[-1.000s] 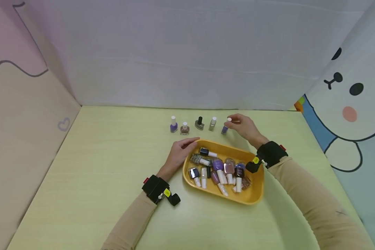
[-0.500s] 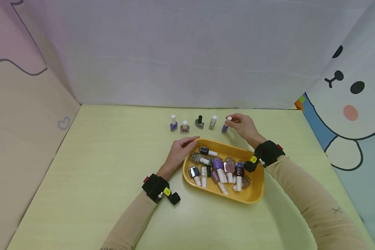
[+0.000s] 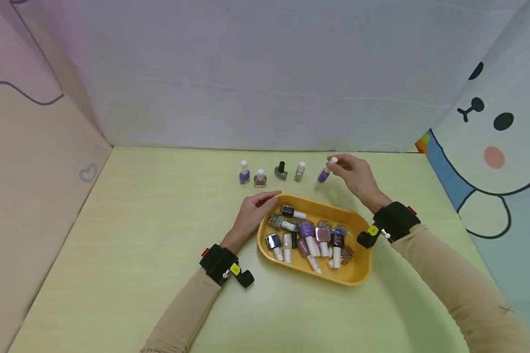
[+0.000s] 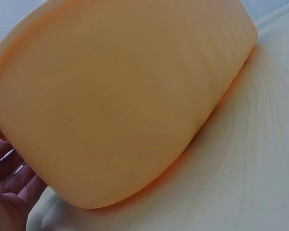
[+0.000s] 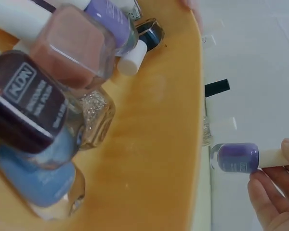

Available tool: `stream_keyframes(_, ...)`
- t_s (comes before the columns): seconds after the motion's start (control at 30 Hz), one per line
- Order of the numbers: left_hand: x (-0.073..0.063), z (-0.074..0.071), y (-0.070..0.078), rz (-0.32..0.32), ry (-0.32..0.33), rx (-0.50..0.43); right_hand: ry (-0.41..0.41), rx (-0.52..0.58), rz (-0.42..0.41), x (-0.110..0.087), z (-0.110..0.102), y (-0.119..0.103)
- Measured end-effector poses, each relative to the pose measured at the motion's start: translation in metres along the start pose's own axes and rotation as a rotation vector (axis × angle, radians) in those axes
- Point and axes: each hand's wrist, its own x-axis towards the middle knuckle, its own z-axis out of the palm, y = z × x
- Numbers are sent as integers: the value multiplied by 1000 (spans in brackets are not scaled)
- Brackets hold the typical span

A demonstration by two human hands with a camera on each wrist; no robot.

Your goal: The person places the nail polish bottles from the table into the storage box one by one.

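Observation:
My right hand point(image 3: 357, 179) pinches a purple nail polish bottle point(image 3: 323, 175) by its white cap. The bottle tilts, glass end down to the left, just over the table at the right end of a loose row. In the right wrist view the purple polish point(image 5: 238, 158) shows clearly, with thumb and fingertips on the cap. My left hand point(image 3: 252, 214) grips the upper left corner of a yellow tray point(image 3: 357, 274); in the left wrist view its fingers point(image 4: 26, 180) lie against the tray's outer wall. Several nail polish bottles lie jumbled in the tray, among them a dark one point(image 3: 337, 240).
Behind the tray stand a purple bottle point(image 3: 244, 175), a brownish-pink bottle point(image 3: 260, 180), a black-capped grey bottle point(image 3: 280, 171) and a white-capped glittery bottle point(image 3: 299, 172). A white sheet point(image 3: 265, 88) walls off the table's back edge, with printed panels at both sides.
The purple nail polish bottle in my right hand, upright at the table before, has shifted up and right and now leans. My left hand keeps its place on the tray.

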Motion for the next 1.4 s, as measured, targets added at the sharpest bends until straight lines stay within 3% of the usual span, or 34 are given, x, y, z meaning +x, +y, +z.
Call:
stream_keyframes(0.2,1,-4,1,13,-8,22,-28,-10,-81,-22,-12,-10)
stream_keyframes(0.43,2,-8,4,37,-31,75,-61,-19,-179,-48,-12,-7)
stream_keyframes(0.57,0,-12,7,86,-13,168,-99,-63,-244,-57,-9,-5)
stream_keyframes(0.67,0,-16,12,142,-1,295,-121,-136,-289,-63,-9,-6)
stream_keyframes(0.83,-1,-20,19,253,3,509,-175,-264,-377,-72,-9,-3)
stream_keyframes(0.97,-11,-20,26,354,7,622,-237,-338,-443,-80,-8,0)
stream_keyframes(1.13,-33,-21,31,499,-31,706,-261,-484,-628,-91,-2,0)
stream_keyframes(1.4,-65,-20,41,834,-174,793,-330,-807,-875,-100,7,-5)
